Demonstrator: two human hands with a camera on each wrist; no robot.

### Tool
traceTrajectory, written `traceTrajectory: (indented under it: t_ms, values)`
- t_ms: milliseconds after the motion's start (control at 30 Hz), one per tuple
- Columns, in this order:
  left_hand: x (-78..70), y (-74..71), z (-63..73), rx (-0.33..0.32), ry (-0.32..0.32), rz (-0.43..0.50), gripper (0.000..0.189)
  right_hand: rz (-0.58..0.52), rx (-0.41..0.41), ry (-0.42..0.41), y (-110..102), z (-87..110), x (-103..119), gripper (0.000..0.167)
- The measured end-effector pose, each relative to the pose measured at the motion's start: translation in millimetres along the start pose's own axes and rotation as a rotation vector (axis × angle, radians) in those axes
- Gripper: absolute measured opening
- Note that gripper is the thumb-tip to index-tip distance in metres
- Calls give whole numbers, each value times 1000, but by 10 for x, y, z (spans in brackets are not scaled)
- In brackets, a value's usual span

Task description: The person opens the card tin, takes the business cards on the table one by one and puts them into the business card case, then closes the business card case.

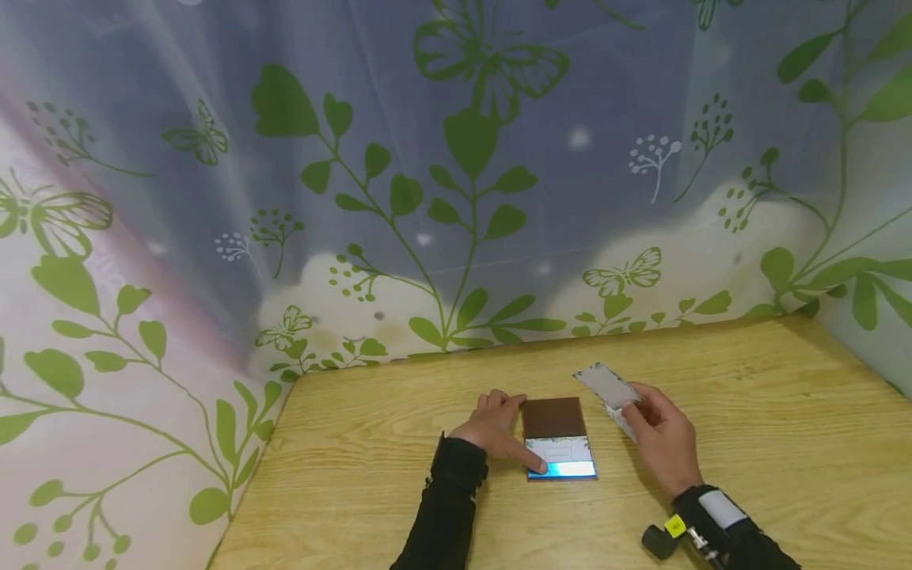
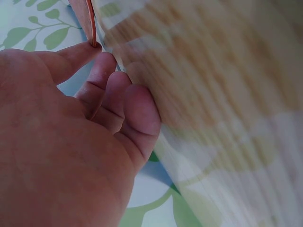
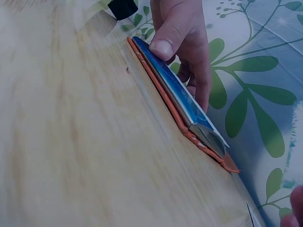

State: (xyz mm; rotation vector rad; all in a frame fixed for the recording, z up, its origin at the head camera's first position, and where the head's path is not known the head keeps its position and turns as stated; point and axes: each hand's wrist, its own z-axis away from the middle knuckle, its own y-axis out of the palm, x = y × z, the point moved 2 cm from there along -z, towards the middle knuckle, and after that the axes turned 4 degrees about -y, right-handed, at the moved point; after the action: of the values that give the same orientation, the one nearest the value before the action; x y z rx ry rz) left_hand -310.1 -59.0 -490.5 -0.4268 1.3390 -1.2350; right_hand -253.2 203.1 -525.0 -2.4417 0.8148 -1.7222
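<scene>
A brown case (image 1: pixel 552 417), like a small wallet or card holder, lies opened flat on the table. On its near half sits a white card (image 1: pixel 570 448) with a leafy border, above a shiny blue-white strip (image 1: pixel 574 469). My left hand (image 1: pixel 493 429) is at the case's left side, thumb pressing on the strip and index fingertip touching the far left corner. The other left fingers (image 2: pixel 137 111) rest bent on the table. To the right, my right hand (image 1: pixel 666 435) pinches a pale card (image 1: pixel 607 385) with a leafy edge, raised above the table. Another piece shows beneath that card; whether it is separate is unclear.
The wood-grain table (image 1: pixel 356 443) spreads around both hands. A curtain (image 1: pixel 399 198) with green leaves and butterflies hangs behind and along the sides. Dark wrist straps (image 1: pixel 459 459) are on both arms.
</scene>
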Motion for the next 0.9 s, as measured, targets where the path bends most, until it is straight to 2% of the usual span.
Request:
traceTrajectory:
  t_ms: [100,233,400,633,900]
  values:
    - [-5,1,7,0,-1,1,118,15,34,-14,13,-6,-2,34]
    - [-3,2,4,1,3,4,118,-9,125,-20,34,-24,-19,42]
    - [0,-1,-3,-4,9,-5,118,-39,219,-24,59,-30,-33,37]
    - [0,4,-15,-19,3,-14,118,-55,296,-60,81,-7,-22,34]
    - [0,9,-25,-24,-5,-6,118,-54,379,-151,123,16,-43,35]
